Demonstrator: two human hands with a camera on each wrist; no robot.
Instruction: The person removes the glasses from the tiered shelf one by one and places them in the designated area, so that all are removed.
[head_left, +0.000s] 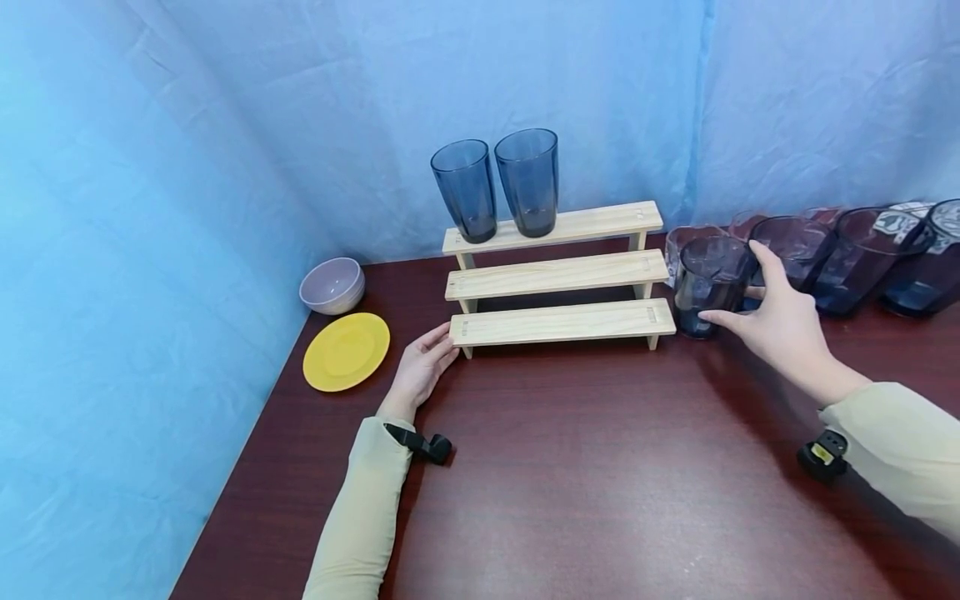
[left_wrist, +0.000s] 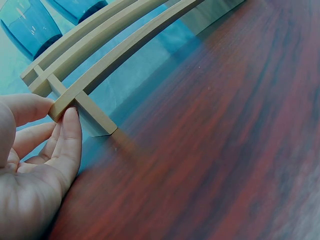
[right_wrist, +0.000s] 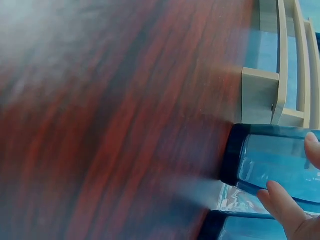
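At the front left corner of a three-step wooden shelf [head_left: 562, 323], my left hand [head_left: 424, 367] pinches the end of the lowest board [left_wrist: 82, 86] between thumb and fingers. My right hand [head_left: 783, 321] has its thumb and fingers around a dark blue-grey drinking glass [head_left: 697, 287], which stands upright on the table beside the shelf's right end. In the right wrist view, fingertips [right_wrist: 282, 200] touch the wall of that glass [right_wrist: 272, 157]. Two similar glasses, a left one [head_left: 467, 192] and a right one [head_left: 529, 183], stand on the top board's left part.
Several more dark glasses [head_left: 862, 262] stand in a row at the right, with clear plastic packaging [head_left: 678, 242] behind. At the far left are a pale bowl [head_left: 333, 286] and a yellow plate [head_left: 347, 352]. A blue curtain [head_left: 360, 108] hangs behind the dark wooden table [head_left: 585, 467].
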